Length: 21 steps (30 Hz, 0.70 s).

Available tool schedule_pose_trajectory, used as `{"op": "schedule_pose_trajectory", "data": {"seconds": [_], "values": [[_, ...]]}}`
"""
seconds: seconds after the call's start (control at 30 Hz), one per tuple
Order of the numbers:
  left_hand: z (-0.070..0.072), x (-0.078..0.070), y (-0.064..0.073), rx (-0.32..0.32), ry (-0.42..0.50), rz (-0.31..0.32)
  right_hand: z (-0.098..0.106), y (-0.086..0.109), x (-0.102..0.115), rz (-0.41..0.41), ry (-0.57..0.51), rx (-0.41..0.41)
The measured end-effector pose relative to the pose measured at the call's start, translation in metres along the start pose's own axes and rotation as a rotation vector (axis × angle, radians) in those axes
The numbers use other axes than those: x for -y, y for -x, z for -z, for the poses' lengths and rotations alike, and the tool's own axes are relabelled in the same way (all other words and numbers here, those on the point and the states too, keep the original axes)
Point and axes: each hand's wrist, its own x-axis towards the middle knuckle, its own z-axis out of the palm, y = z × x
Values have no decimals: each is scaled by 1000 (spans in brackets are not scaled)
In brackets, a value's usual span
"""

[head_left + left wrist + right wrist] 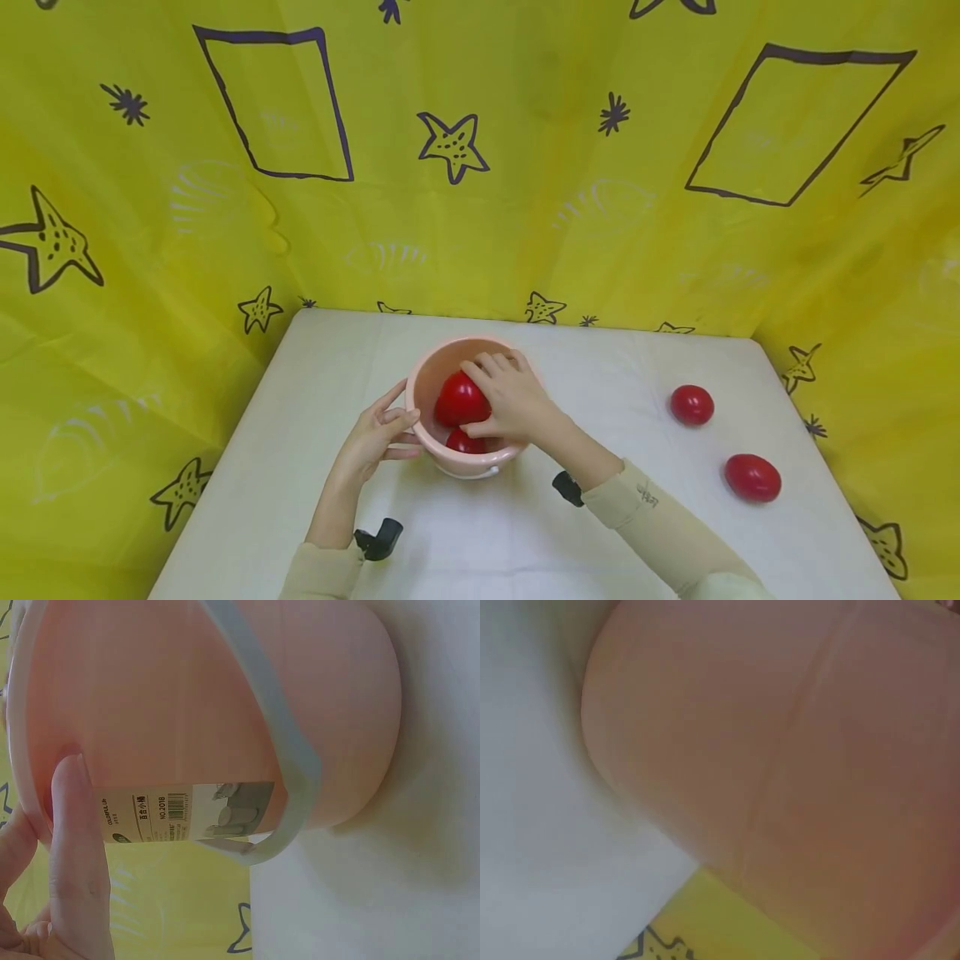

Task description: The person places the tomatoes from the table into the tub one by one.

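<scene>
A pink bucket [437, 360] stands on the table, its pale handle [296, 761] hanging down outside and a printed label [187, 812] on its side. My left hand [375, 433] grips the left rim, thumb over the edge and fingers against the outer wall. Inside the bucket's mouth, my right hand [513, 400] holds a shiny red egg-shaped thing [461, 400] between thumb and fingers. Below it in the bucket lies another red rounded thing [465, 442], partly hidden. The bucket's outer wall [727, 735] fills most of the right wrist view.
Two more red egg-shaped things lie on the right of the white table [622, 375]: one farther back [692, 405], one nearer [752, 478]. A yellow curtain [517, 233] with starfish drawings hangs behind the table and along both sides.
</scene>
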Motion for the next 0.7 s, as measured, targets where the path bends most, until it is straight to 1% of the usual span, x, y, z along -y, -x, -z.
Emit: {"op": "schedule_pose_trajectory", "data": {"seconds": [0.13,0.33,0.5,0.7], "values": [[0,1,0,-6,-5,4,-10,-12,6,49,-10,87],[-1,1,-1,-18,4,14,-25,-25,14,114,65,186],[-1,1,-1,-10,-1,15,-36,-28,19,132,140,260],[-1,1,-1,-4,-5,18,-41,-28,21,160,239,303]]}}
